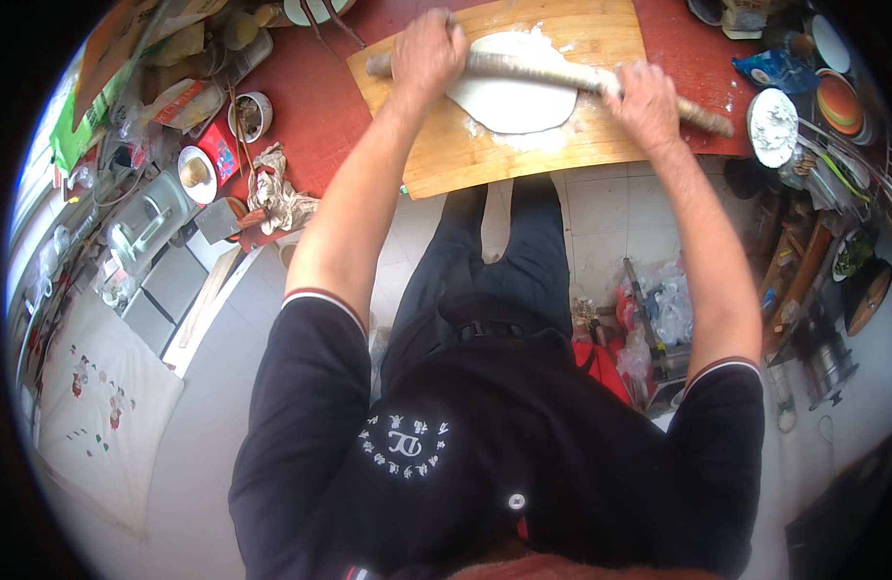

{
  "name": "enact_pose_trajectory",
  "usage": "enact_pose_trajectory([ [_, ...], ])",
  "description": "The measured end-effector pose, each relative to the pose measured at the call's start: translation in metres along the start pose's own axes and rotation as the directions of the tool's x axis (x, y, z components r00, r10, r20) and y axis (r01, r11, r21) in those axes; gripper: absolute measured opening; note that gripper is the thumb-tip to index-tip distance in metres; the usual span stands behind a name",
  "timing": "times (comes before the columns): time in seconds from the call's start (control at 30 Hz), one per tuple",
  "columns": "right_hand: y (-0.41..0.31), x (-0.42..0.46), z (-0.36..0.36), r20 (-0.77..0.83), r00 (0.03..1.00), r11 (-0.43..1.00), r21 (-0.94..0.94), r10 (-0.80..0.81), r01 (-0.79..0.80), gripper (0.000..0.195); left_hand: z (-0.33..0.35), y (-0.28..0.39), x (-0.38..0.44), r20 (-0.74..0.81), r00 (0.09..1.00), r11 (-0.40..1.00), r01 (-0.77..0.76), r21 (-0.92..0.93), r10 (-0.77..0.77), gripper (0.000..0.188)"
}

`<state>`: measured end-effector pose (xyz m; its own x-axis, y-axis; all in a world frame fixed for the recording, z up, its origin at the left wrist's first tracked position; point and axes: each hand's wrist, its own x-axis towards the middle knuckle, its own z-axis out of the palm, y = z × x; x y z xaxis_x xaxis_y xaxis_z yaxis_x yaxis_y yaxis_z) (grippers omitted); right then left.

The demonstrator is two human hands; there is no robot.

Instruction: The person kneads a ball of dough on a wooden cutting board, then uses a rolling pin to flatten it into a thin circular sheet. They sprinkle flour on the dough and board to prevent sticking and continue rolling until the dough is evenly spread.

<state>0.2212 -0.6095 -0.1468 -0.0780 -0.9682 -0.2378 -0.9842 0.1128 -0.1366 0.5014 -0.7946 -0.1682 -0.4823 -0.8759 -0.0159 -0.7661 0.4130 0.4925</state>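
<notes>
A long wooden rolling pin [533, 69] lies slantwise across a flat, whitish sheet of dough [518, 105]. My left hand [429, 54] grips the pin near its left end. Towards the right end, my right hand [643, 101] is closed around it, and the bare tip sticks out beyond. Under the dough is a yellow wooden board [446, 170], dusted with loose flour around the sheet. The pin is slightly blurred. It covers a strip of the dough, so the surface directly beneath is hidden.
The board rests on a red table [308, 80]. At right stand a bowl of flour [773, 129] and a blue packet [776, 71]. On the left are a cleaver [218, 221], a crumpled cloth [276, 188], a white bowl [252, 116] and a red box [220, 148].
</notes>
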Motion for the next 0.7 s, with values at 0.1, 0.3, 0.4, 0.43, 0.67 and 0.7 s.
enact_pose_trajectory([
  [0.1, -0.018, -0.039, -0.002, 0.067, 0.997, 0.993, 0.112, -0.037, 0.03, 0.036, 0.0, -0.002, -0.043, 0.06, 0.993, 0.994, -0.108, 0.03, 0.106, 0.035],
  [0.3, -0.054, -0.087, -0.004, -0.024, 0.999, 0.961, 0.274, -0.04, 0.045, 0.038, 0.016, 0.016, -0.031, 0.131, 0.99, 0.995, -0.069, 0.072, 0.059, 0.048],
  [0.4, -0.073, -0.11, -0.012, -0.042, 0.999, 0.95, 0.312, 0.002, 0.011, 0.039, 0.013, 0.018, -0.006, 0.469, 0.864, 0.983, 0.165, 0.076, -0.182, 0.05],
  [0.43, -0.077, -0.118, -0.012, -0.045, 0.999, 0.943, 0.332, 0.017, -0.001, 0.039, 0.011, 0.018, -0.005, 0.466, 0.875, 0.992, 0.116, 0.054, -0.128, 0.049],
  [0.67, -0.11, -0.174, -0.012, -0.018, 0.997, 0.916, 0.397, 0.071, -0.058, 0.033, -0.007, -0.007, -0.02, 0.315, 0.935, 0.946, 0.239, -0.218, -0.163, 0.042],
  [0.7, -0.114, -0.181, -0.009, -0.019, 0.997, 0.912, 0.404, 0.079, -0.064, 0.033, -0.007, -0.006, -0.024, 0.281, 0.93, 0.903, 0.316, -0.291, -0.235, 0.043],
])
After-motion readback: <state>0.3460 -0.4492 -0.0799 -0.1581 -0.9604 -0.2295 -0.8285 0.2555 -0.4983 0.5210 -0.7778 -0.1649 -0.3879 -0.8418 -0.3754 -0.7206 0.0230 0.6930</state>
